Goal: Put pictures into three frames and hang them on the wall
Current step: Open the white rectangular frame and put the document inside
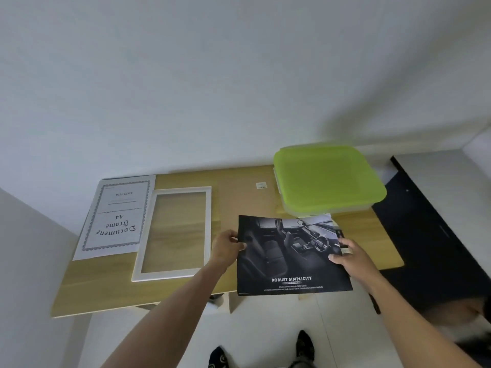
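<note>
So over at roughly 9 o'clock on the wooden table point(239, 197) there's the paper insert point(117, 216) that comes with the frame, the "Document Frame A4" sheet, lying flat with its print facing away from the person. Touching its right edge sits the white frame point(174, 233), flat on the table, and you can see the wood grain straight through the opening, so I'd say it's empty and ready to load. I can't tell whether a glass pane is in there.

Moving toward the middle: the left hand point(225, 248) is pinching the left edge of the dark car-interior picture point(291, 257), thumb on top. The picture is held just above the near edge of the table, about 5 o'clock from the frame, a bit tilted, its bottom hanging out past the table edge. The right hand point(350, 254) grips the right edge the same way, with what looks like another sheet tucked under there.

Behind at 1 o'clock is a box with a green lid point(326, 176), closed.

How I'd do this bit: keep hold by the edges so no prints land on that glossy black, swing it left over the frame, and check orientation first. Picture looks about the size of the opening, so line up one corner, then lay the rest down flat. If it's a touch oversized, don't force it or it'll buckle.
</note>
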